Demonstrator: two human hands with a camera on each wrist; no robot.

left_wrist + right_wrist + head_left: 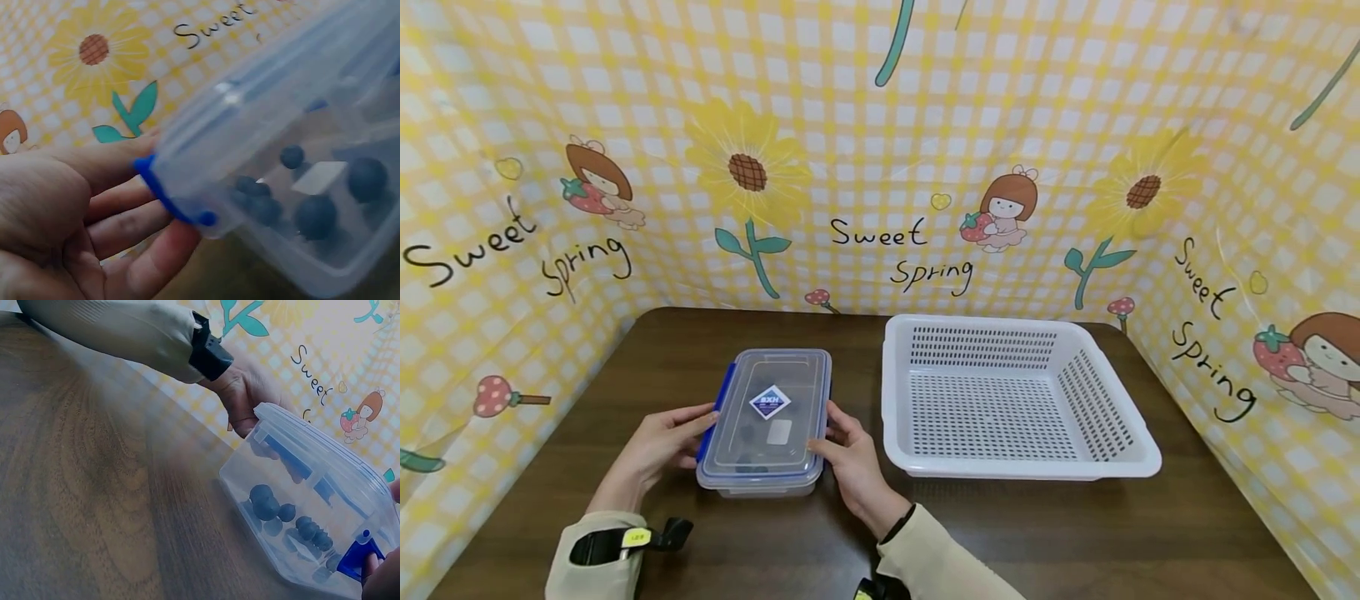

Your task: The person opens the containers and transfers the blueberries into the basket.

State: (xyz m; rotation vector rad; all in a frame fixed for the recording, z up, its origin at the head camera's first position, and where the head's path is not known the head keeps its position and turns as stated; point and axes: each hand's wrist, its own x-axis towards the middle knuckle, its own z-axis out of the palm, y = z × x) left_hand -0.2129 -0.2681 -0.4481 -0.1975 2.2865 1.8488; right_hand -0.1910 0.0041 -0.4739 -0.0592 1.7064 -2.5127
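A clear plastic food container (741, 450) with a lid and a diamond-shaped label (770, 402) stands on the table, long side running away from me. Several dark blue balls (315, 217) of different sizes lie inside, together with a small white piece (319, 178). At the left side my left hand (658, 446) grips the edge by the blue latch (724, 392), thumb near the lid. My right hand (856, 467) holds the opposite side, thumb on the lid's edge and fingers along the wall. In the right wrist view, fingertips touch another blue latch (360, 560), which juts outward.
A white slotted plastic basket (1022, 468) stands right of the container, with a gap between them. The dark wooden table (1000, 542) is bounded at the back and both sides by a yellow checked cloth (865, 158) with printed flowers and figures.
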